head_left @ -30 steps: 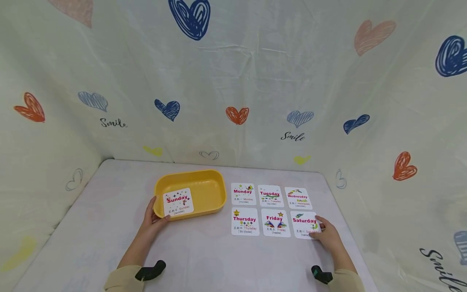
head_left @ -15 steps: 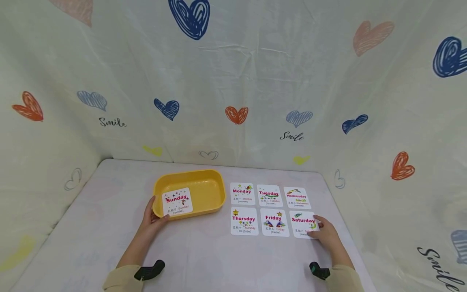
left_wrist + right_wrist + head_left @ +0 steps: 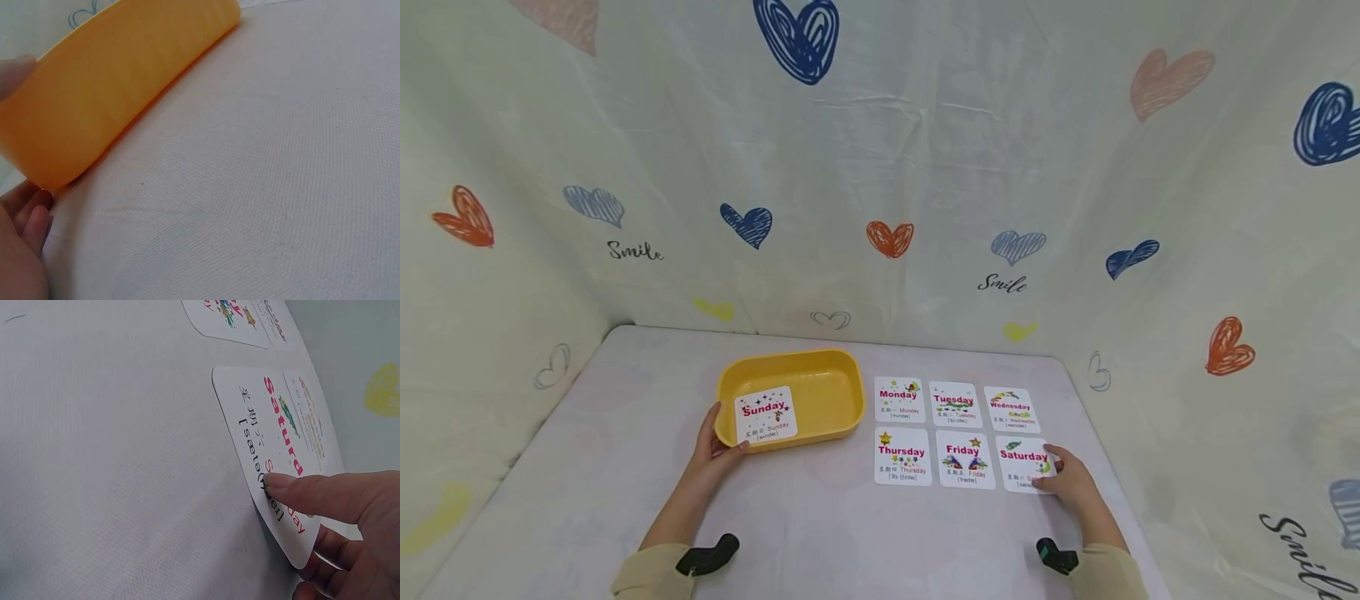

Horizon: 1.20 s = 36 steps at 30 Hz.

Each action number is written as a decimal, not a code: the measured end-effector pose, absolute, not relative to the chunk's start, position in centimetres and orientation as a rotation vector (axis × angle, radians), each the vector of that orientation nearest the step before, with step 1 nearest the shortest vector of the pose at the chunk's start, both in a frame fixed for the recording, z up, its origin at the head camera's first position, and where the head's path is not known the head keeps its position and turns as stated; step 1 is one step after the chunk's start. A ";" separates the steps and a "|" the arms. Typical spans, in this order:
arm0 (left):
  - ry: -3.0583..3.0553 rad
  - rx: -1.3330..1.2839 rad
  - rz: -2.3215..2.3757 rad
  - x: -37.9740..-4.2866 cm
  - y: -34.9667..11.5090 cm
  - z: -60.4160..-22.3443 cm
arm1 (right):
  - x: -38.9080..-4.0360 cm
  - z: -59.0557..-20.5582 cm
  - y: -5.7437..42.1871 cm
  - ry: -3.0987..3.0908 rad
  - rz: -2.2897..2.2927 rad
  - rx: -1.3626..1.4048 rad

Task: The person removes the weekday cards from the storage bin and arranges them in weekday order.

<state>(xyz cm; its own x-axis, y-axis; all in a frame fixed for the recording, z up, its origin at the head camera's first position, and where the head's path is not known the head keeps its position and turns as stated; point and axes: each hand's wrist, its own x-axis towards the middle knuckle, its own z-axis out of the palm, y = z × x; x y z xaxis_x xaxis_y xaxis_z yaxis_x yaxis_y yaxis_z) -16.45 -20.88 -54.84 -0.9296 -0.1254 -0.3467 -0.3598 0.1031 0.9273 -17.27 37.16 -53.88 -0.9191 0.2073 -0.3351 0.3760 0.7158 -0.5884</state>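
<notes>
My left hand (image 3: 715,454) grips the front left corner of a yellow plastic tray (image 3: 827,396), thumb at its rim and other fingers around the outside and low at its base. Inside the tray's left part lies a white Sunday card (image 3: 765,414), leaning on the front wall. At the right, my right hand (image 3: 1072,482) pinches the lower right corner of the Saturday card (image 3: 1018,460). The right wrist view has the thumb on the printed face of that Saturday card (image 3: 250,425), the other fingers at and below its edge, and a shadow under the near edge.
The Monday (image 3: 899,400), Tuesday (image 3: 955,404) and Wednesday (image 3: 1012,410) cards form the back row. Thursday (image 3: 902,457) and Friday (image 3: 965,460) cards lie left of Saturday. A heart-printed curtain (image 3: 925,167) borders the white table (image 3: 850,533) behind and at both sides.
My right thumb covers slightly more of the Saturday card's lower right corner than a second ago. The tray, my left hand and the other cards stay put; the head view shifts a little.
</notes>
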 end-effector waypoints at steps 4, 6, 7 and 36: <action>2.182 -0.491 1.935 -16.4 -20.9 -54.8 | -17.3 -54.0 37.3 2.683 -0.986 0.450; 2.178 -0.488 1.938 -16.3 -20.9 -54.7 | -17.2 -54.2 37.5 2.688 -0.974 0.449; 2.179 -0.486 1.936 -16.3 -20.8 -54.7 | -17.2 -54.3 37.6 2.692 -0.967 0.450; 2.205 -0.513 1.915 -16.2 -20.6 -54.2 | -16.2 -53.6 36.2 2.750 -1.061 0.539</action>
<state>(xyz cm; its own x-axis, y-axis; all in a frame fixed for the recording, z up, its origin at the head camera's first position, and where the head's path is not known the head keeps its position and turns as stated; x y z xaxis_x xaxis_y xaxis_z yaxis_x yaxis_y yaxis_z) -16.24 -20.56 -54.23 -0.9250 -0.1415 -0.3526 -0.3689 0.1130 0.9226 -16.20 36.22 -53.62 -0.9250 0.2775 -0.2595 0.3799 0.6862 -0.6203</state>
